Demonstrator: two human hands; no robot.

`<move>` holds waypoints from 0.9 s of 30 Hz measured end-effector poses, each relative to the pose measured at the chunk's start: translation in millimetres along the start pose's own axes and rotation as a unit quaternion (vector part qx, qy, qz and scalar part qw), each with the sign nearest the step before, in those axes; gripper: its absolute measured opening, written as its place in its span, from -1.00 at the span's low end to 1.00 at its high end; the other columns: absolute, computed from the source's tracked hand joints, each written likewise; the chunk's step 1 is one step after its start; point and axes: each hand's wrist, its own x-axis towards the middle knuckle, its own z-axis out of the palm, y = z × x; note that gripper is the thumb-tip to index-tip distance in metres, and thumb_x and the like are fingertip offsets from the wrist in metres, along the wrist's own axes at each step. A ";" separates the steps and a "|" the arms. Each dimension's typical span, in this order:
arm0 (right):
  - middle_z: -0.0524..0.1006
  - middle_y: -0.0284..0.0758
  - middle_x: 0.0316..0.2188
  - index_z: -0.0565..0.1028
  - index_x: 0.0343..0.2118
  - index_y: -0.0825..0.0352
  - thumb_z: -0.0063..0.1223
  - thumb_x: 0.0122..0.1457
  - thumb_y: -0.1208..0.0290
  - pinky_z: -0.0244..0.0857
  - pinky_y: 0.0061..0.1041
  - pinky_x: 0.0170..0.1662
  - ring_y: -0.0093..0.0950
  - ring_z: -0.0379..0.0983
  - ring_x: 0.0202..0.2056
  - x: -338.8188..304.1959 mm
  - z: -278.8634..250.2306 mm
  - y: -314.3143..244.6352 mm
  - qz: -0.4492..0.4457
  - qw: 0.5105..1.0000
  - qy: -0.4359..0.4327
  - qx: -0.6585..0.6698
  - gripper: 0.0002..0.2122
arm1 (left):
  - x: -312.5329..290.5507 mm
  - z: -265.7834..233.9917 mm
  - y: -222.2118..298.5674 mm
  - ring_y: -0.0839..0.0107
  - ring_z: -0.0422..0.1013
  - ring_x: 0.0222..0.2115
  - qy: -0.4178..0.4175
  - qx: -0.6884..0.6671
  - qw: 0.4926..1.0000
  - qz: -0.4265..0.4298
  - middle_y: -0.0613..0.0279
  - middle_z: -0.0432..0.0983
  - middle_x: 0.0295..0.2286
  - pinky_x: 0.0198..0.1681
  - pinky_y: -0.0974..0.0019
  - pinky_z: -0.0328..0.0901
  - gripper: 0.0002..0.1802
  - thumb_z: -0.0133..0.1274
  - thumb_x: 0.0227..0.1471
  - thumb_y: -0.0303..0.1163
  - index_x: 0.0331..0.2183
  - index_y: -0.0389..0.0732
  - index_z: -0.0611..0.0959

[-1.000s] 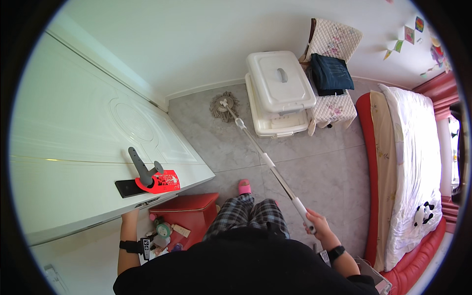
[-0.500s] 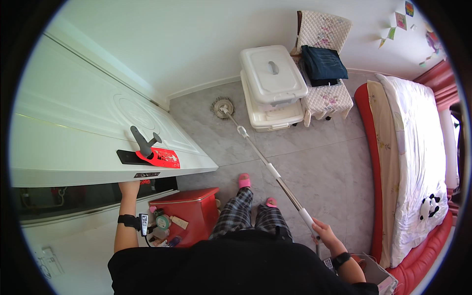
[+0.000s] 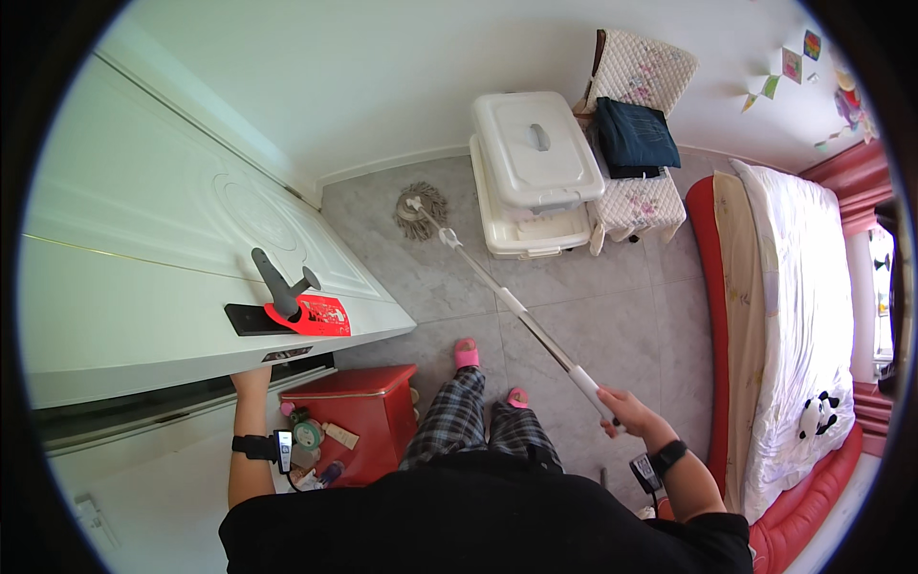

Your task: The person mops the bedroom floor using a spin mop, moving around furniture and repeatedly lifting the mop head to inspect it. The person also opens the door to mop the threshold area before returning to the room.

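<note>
My right hand is wrapped round the upper end of the handle of a mop. Its shaft, white and silver, slants away to the far left. The round, stringy grey mop head lies spread on the floor, left of the white storage boxes. At the edge of a white door, my left hand reaches behind it, so the fingers are hidden. A dark grey lever handle sticks out of the door, with a red tag hanging on it.
A red cabinet with small bottles on top stands beside my left leg. Stacked white boxes and a chair with a quilted cover stand along the far wall. On the right is a bed with a red frame.
The mop head has shifted slightly left and its strings now fan out flat. My right hand has moved a little forward with the handle. The left hand stays at the door.
</note>
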 end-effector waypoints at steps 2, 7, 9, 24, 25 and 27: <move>0.32 -0.34 -0.69 0.25 0.07 0.10 -0.20 0.19 0.07 0.23 -0.55 -0.70 -0.56 0.28 -0.71 50.8 21.4 -52.0 0.029 0.999 -0.007 -0.015 -0.59 | -4.8 4.9 -8.0 0.08 0.42 -0.30 0.006 -0.018 1.000 -0.022 0.08 0.53 -0.40 -0.19 0.15 0.28 -0.77 0.07 -0.19 -0.32 -0.40 -0.19 0.63; 0.31 -0.35 -0.66 0.25 -0.06 0.18 -0.26 0.19 0.07 0.24 -0.55 -0.70 -0.57 0.25 -0.72 151.3 83.5 -141.2 0.003 0.993 -0.102 -0.058 -0.64 | -9.1 11.9 -17.4 0.07 0.41 -0.28 -0.050 0.040 0.997 -0.052 0.08 0.53 -0.37 -0.17 0.13 0.27 -0.77 0.06 -0.18 -0.34 -0.37 -0.18 0.62; 0.31 -0.35 -0.65 0.24 -0.07 0.21 -0.27 0.19 0.09 0.24 -0.54 -0.69 -0.56 0.25 -0.72 166.5 97.7 -143.7 0.005 0.989 -0.120 -0.082 -0.65 | -9.2 11.3 -17.4 0.08 0.40 -0.26 -0.029 0.019 0.999 -0.041 0.09 0.52 -0.35 -0.16 0.13 0.27 -0.76 0.06 -0.21 -0.38 -0.36 -0.15 0.62; 0.40 -0.39 -0.73 0.46 -0.37 0.34 -0.07 0.13 0.12 0.23 -0.58 -0.63 -0.59 0.35 -0.71 -106.5 -121.1 23.6 0.070 0.952 0.044 -0.295 -0.68 | 4.1 -5.8 -3.2 0.06 0.41 -0.31 0.016 -0.004 0.999 -0.039 0.07 0.52 -0.41 -0.22 0.16 0.28 -0.78 0.09 -0.21 -0.36 -0.41 -0.24 0.60; 0.40 -0.41 -0.72 0.46 -0.39 0.37 -0.01 0.11 0.20 0.22 -0.60 -0.64 -0.61 0.34 -0.70 -134.2 -127.8 41.0 0.099 0.964 0.048 -0.241 -0.73 | 4.4 -6.8 -2.1 0.06 0.41 -0.32 0.003 0.020 0.999 -0.046 0.07 0.52 -0.41 -0.23 0.15 0.28 -0.77 0.10 -0.21 -0.35 -0.41 -0.23 0.60; 0.42 -0.42 -0.66 0.48 -0.24 0.35 0.06 0.02 0.38 0.22 -0.59 -0.63 -0.60 0.35 -0.66 -182.3 -141.5 66.0 0.088 0.985 0.052 -0.136 -0.76 | 4.7 -8.9 -1.1 0.07 0.41 -0.32 0.015 0.003 0.999 -0.033 0.08 0.52 -0.41 -0.24 0.15 0.28 -0.77 0.10 -0.22 -0.35 -0.41 -0.23 0.61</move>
